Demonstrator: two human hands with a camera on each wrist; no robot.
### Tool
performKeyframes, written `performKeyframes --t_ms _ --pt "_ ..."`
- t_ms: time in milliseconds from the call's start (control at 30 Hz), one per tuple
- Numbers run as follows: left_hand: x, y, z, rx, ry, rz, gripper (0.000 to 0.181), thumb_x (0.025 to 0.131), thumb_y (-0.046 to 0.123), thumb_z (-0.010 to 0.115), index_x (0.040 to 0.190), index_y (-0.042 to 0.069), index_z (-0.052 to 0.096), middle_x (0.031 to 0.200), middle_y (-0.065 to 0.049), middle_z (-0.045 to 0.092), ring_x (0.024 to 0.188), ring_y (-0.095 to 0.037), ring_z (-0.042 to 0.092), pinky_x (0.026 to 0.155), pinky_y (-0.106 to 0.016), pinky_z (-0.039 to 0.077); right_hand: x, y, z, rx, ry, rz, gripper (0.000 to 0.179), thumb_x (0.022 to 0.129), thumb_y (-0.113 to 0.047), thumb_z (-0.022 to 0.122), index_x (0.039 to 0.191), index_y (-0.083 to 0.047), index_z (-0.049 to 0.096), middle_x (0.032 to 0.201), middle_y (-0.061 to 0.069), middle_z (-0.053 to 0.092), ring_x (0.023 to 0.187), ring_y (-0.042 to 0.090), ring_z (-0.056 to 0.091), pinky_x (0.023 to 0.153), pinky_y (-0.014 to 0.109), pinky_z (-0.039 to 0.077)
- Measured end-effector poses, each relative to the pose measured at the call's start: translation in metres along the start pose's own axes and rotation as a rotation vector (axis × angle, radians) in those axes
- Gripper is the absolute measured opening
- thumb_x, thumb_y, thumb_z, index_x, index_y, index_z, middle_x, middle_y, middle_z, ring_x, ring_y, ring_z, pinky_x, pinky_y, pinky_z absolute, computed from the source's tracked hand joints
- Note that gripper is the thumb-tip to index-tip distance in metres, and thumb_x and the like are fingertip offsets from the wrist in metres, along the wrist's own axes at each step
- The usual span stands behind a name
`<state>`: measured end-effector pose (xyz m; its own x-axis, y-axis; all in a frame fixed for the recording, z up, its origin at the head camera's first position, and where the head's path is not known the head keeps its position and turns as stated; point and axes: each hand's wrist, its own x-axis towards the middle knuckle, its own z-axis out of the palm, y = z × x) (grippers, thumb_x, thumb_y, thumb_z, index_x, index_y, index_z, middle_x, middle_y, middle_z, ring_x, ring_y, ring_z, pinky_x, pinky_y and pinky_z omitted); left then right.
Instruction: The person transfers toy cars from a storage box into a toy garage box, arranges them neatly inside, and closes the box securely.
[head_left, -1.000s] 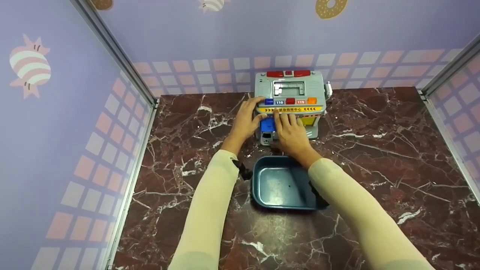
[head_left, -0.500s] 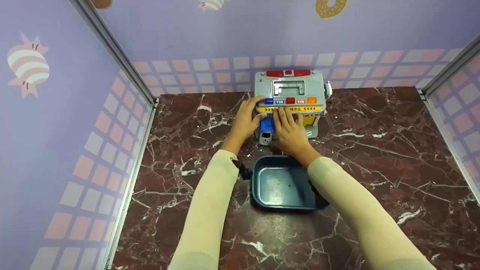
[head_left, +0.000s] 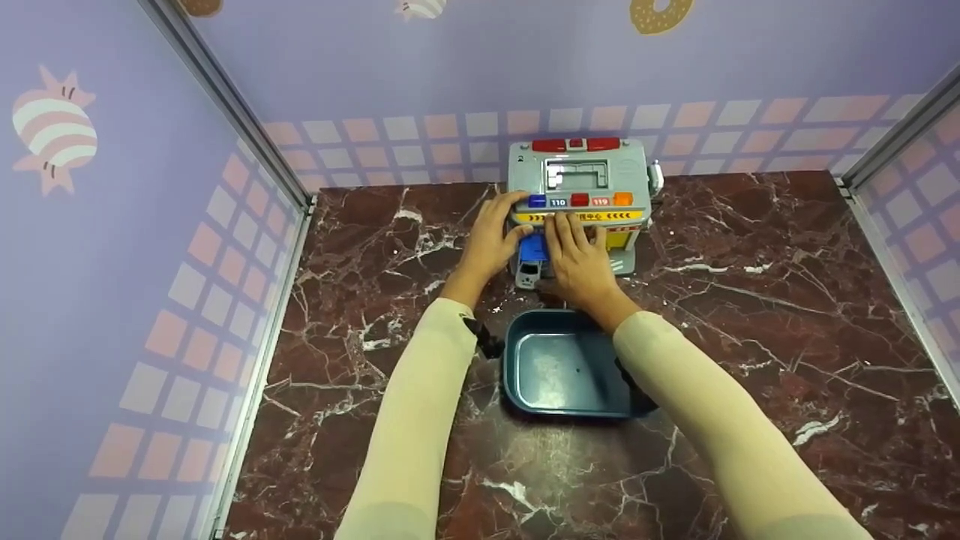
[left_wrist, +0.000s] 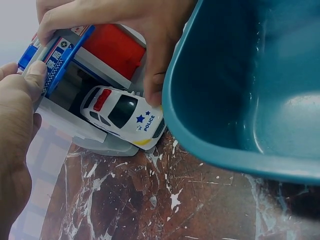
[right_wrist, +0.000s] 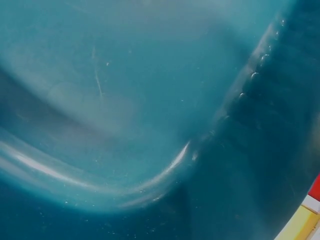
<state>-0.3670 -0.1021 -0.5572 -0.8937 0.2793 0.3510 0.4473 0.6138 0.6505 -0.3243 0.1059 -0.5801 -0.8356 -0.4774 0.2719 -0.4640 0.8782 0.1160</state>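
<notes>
A grey toy emergency station (head_left: 529, 172) with coloured buttons and a yellow front strip stands against the back wall. My left hand (head_left: 491, 240) grips its front left corner, thumb at the blue sign and fingers at the roof. A white toy police car (left_wrist: 122, 114) with a red light bar sits partly inside the left bay, below a raised blue door (head_left: 533, 248). My right hand (head_left: 581, 262) rests its fingertips on the front roof edge, while one digit reaches down to the car's bonnet in the left wrist view.
A teal plastic bin (head_left: 562, 414) stands right before the station, beneath my right forearm, and fills most of the right wrist view. A red door (left_wrist: 114, 52) closes the neighbouring bay. Patterned walls (head_left: 420, 82) border the marbled tabletop (head_left: 360, 450).
My right fingertips have slid slightly up onto the yellow strip. The car's nose has shifted a little to the left. My left hand stays in place.
</notes>
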Motion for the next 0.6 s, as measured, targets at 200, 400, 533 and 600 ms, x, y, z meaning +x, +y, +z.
performKeyframes --t_ms 200,400,533,600 --pt "-0.001 -0.001 0.0 -0.011 0.002 0.005 0.062 0.103 0.037 0.072 0.157 0.011 0.056 0.16 -0.012 0.061 0.141 -0.033 0.056 0.127 -0.047 0.044 0.0 -0.004 0.0 -0.009 -0.035 0.015 0.129 0.087 -0.069 0.085 0.173 0.004 0.023 0.176 0.026 0.033 0.161 0.044 0.036 0.117 0.073 0.04" --pt "-0.001 -0.002 0.001 -0.002 0.015 0.005 0.062 0.103 0.038 0.071 0.157 0.012 0.057 0.159 -0.011 0.061 0.14 -0.033 0.057 0.126 -0.048 0.044 0.003 -0.009 -0.003 -0.015 -0.1 0.026 0.137 0.085 -0.077 0.082 0.174 0.005 0.016 0.179 0.028 0.028 0.163 0.048 0.031 0.12 0.078 0.036" --pt "-0.001 -0.001 0.001 -0.001 0.015 0.001 0.063 0.102 0.038 0.071 0.157 0.011 0.057 0.16 -0.011 0.061 0.141 -0.033 0.056 0.127 -0.048 0.044 0.006 -0.012 -0.005 -0.031 -0.137 0.043 0.14 0.085 -0.08 0.08 0.174 0.005 0.015 0.18 0.028 0.026 0.164 0.05 0.03 0.122 0.08 0.035" --pt "-0.001 0.0 0.001 -0.004 0.012 -0.005 0.062 0.102 0.037 0.072 0.157 0.011 0.057 0.16 -0.011 0.061 0.142 -0.033 0.056 0.128 -0.046 0.043 0.007 -0.013 -0.005 -0.035 -0.15 0.054 0.14 0.084 -0.081 0.08 0.174 0.005 0.015 0.18 0.028 0.026 0.164 0.051 0.029 0.122 0.08 0.034"
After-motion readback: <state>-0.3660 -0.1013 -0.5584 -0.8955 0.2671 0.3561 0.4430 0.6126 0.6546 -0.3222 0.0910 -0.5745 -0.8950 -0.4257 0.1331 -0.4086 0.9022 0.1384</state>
